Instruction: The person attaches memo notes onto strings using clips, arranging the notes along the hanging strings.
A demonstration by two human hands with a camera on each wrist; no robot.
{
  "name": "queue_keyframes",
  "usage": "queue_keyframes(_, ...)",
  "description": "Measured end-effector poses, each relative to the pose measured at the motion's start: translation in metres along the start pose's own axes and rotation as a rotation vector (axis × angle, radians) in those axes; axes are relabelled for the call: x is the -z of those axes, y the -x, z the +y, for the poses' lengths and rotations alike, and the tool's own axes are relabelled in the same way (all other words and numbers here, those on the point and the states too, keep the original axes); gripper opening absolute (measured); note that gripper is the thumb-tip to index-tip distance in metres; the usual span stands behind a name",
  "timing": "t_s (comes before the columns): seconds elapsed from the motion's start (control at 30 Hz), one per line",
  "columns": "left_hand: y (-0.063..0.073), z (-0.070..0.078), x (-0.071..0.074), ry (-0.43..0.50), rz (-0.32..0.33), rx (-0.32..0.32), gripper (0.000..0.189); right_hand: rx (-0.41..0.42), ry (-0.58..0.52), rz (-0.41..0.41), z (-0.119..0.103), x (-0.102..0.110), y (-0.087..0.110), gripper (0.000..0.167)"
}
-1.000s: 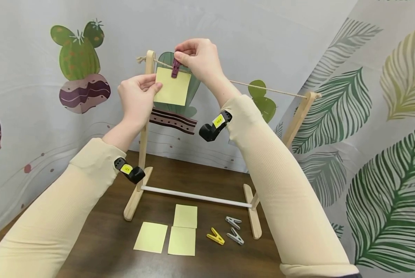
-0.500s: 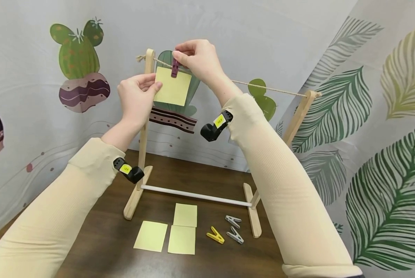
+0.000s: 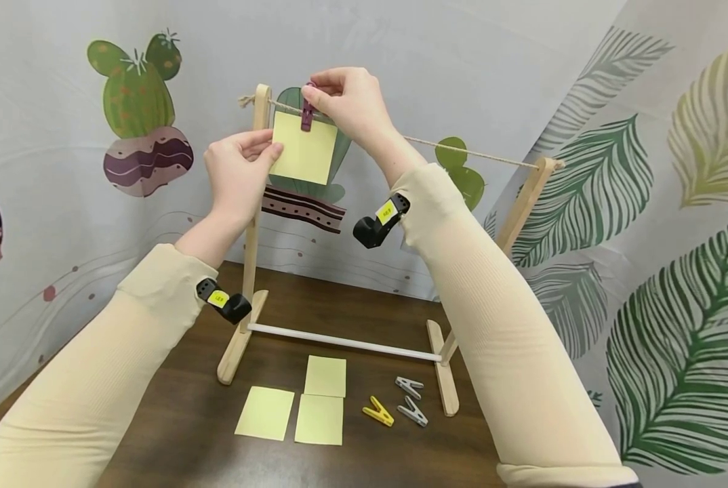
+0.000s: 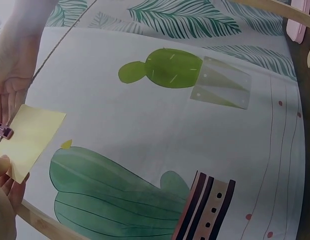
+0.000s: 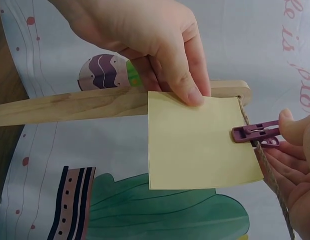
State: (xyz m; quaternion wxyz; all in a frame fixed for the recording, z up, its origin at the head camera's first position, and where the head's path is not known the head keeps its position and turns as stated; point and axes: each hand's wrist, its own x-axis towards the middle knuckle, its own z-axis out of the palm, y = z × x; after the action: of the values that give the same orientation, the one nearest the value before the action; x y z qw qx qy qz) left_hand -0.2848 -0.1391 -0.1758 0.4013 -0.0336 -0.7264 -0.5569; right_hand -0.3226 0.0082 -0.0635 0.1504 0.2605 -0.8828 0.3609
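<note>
A yellow sticky note [image 3: 304,152] hangs against the rope [image 3: 470,153] near the left post of a wooden stand. My left hand [image 3: 240,169] pinches its left edge between thumb and fingers. At the note's top edge, a purple clothespin [image 3: 306,116] sits over paper and rope. My right hand [image 3: 353,102] pinches the upper end of this clothespin. In the right wrist view the clothespin [image 5: 255,131] overlaps the note's edge, and the right thumb [image 5: 291,125] presses one of its handles. The left wrist view shows the same note [image 4: 32,140] between both hands.
Several more sticky notes [image 3: 265,413] lie on the brown table [image 3: 181,434]. Right of them are a yellow clothespin [image 3: 378,411] and two grey clothespins [image 3: 411,411]. A white bar [image 3: 346,341] joins the stand's feet, and a printed curtain [image 3: 364,271] hangs behind.
The clothespin and the note's top edge have risen slightly with the right hand. The left hand keeps its pinch on the note, nearly still.
</note>
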Motion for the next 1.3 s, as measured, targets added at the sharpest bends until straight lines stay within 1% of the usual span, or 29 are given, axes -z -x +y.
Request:
queue_keyframes(0.43,0.004,-0.007,0.001,0.004,-0.015,0.01,0.031,0.008,-0.004,0.037,0.004,-0.002,-0.001,0.043)
queue_keyframes(0.6,0.007,-0.012,0.002,0.025,-0.018,0.022,0.031,0.035,-0.044,0.091,0.009,-0.001,0.002,0.044)
queue_keyframes(0.73,0.01,-0.018,0.003,0.047,-0.031,0.033,0.031,0.09,-0.076,0.15,0.014,0.0,0.006,0.04)
queue_keyframes(0.87,0.014,-0.022,0.004,0.094,-0.043,0.045,0.032,0.149,-0.133,0.207,0.019,0.002,0.009,0.035)
queue_keyframes(1.03,0.02,-0.025,0.003,0.128,-0.036,0.068,0.032,0.217,-0.22,0.267,0.026,0.004,0.015,0.027)
queue_keyframes(1.1,0.023,-0.027,0.003,0.146,-0.033,0.087,0.032,0.242,-0.266,0.291,0.029,0.005,0.018,0.024)
queue_keyframes(1.3,0.032,-0.033,0.002,0.222,-0.019,0.126,0.031,0.27,-0.394,0.336,0.032,0.003,0.034,0.019)
